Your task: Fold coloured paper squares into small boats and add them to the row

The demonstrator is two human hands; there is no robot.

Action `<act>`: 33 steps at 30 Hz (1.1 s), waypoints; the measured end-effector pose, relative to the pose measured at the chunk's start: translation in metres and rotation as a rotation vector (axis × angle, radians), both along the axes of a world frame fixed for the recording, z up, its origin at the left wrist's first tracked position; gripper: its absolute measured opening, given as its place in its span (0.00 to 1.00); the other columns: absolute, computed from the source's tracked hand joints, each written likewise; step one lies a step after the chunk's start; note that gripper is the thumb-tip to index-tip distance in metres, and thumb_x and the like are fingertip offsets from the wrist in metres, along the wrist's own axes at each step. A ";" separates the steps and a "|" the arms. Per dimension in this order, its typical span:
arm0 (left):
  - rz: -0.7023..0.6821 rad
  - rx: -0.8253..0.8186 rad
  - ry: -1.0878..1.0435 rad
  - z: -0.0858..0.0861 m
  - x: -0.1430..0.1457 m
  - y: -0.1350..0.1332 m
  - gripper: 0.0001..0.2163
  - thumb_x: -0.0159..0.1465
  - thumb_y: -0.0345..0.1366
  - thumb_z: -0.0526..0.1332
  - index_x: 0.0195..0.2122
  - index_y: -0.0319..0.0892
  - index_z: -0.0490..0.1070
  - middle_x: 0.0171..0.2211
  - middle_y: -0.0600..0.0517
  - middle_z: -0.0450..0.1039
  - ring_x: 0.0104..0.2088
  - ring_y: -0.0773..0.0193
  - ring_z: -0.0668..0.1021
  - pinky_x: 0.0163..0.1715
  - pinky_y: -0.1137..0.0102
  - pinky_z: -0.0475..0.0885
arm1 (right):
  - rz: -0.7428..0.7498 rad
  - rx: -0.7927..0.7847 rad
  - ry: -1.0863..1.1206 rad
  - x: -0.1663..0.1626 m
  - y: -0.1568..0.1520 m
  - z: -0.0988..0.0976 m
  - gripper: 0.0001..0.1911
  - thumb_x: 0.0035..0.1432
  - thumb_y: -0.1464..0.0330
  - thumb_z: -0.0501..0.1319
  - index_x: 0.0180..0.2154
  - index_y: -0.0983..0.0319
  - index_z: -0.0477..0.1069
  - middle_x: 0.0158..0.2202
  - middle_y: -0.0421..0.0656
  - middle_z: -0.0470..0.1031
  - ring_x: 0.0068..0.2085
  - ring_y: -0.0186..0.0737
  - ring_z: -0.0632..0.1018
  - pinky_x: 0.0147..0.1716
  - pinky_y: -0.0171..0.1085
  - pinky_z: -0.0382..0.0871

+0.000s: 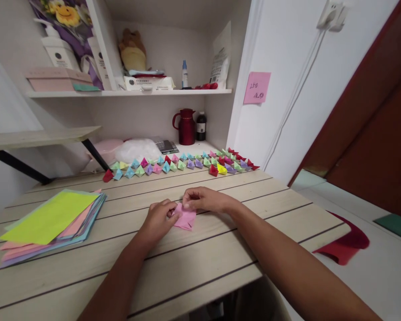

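A small folded piece of pink paper (186, 218) lies at the middle of the slatted wooden table (200, 263). My left hand (160, 217) pinches its left side between thumb and fingers. At its upper edge, my right hand (198, 199) has thumb and index finger closed on the paper. Part of the pink paper's top is hidden behind my fingers. Beyond my hands, rows of small folded paper boats (166, 167) in many colours stand along the table's back.
A stack of coloured paper sheets (50, 218), yellow-green on top, lies at the left. Behind the boats are a clear plastic bag (138, 150), a red jug (186, 129) and a dark bottle (201, 126). A small raised shelf (43, 137) stands at the back left.
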State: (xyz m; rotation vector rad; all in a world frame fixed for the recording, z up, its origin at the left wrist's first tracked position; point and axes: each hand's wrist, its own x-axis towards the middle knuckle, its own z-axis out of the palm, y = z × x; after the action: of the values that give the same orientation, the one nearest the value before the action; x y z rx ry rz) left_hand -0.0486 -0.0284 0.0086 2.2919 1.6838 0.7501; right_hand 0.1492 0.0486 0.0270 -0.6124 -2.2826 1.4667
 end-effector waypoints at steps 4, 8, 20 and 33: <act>-0.002 -0.004 -0.022 -0.001 -0.001 0.001 0.07 0.59 0.36 0.57 0.23 0.43 0.66 0.25 0.55 0.66 0.29 0.64 0.70 0.31 0.70 0.61 | 0.199 0.169 -0.113 0.014 0.001 0.009 0.27 0.45 0.62 0.71 0.47 0.59 0.67 0.45 0.41 0.64 0.43 0.36 0.68 0.42 0.34 0.64; -0.004 -0.005 -0.036 -0.002 -0.002 0.001 0.09 0.60 0.36 0.56 0.22 0.43 0.64 0.25 0.55 0.66 0.28 0.65 0.70 0.31 0.71 0.61 | 0.155 0.352 -0.172 0.012 -0.003 0.006 0.30 0.44 0.68 0.71 0.49 0.57 0.63 0.50 0.43 0.58 0.46 0.38 0.66 0.44 0.37 0.65; -0.014 0.007 -0.045 -0.006 -0.005 0.001 0.10 0.61 0.38 0.55 0.24 0.44 0.66 0.25 0.55 0.65 0.28 0.64 0.69 0.32 0.70 0.60 | 0.086 0.409 -0.026 0.000 -0.006 0.002 0.07 0.55 0.66 0.64 0.30 0.62 0.71 0.35 0.42 0.70 0.38 0.37 0.71 0.40 0.35 0.64; -0.035 -0.001 -0.043 -0.003 -0.002 0.001 0.10 0.59 0.38 0.58 0.21 0.43 0.63 0.23 0.57 0.63 0.27 0.65 0.67 0.30 0.70 0.59 | -0.182 0.245 -0.105 -0.010 -0.014 -0.002 0.18 0.61 0.59 0.55 0.24 0.63 0.65 0.21 0.36 0.62 0.25 0.31 0.62 0.24 0.31 0.55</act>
State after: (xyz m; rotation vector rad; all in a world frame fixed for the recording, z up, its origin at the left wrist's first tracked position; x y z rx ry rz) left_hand -0.0506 -0.0274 0.0057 2.2818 1.6215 0.7852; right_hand 0.1394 0.0349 0.0254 -0.8135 -2.3654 1.0744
